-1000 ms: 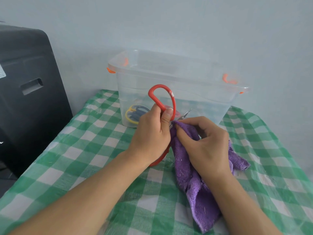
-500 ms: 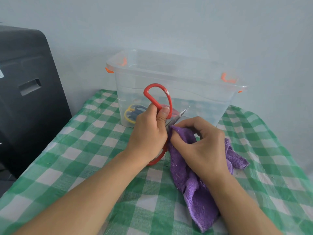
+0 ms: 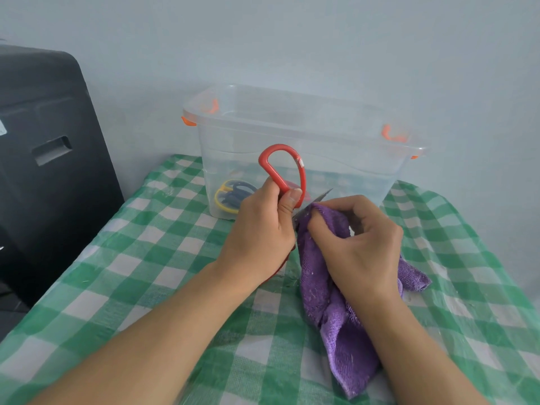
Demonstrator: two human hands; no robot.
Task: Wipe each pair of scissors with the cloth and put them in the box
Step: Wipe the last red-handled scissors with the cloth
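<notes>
My left hand [image 3: 263, 229] grips the red-handled scissors [image 3: 274, 168] by the handles, one red loop standing above my fingers. Their metal blade tip [image 3: 324, 195] pokes out to the right. My right hand [image 3: 356, 244] pinches the purple cloth [image 3: 344, 325] around the blades, and the rest of the cloth hangs down onto the table. Behind my hands stands the clear plastic box [image 3: 365, 159] with orange latches. Inside it lies a pair of yellow and dark blue scissors [image 3: 230, 195] at the left.
A green and white checked tablecloth [image 3: 163, 258] covers the table. A black cabinet-like object [image 3: 49, 159] stands close to the table's left side. A pale wall rises right behind the box.
Both hands shifted slightly with the scissors and cloth. My right hand has slid the cloth a little along the blades, and more of the blade tip shows.
</notes>
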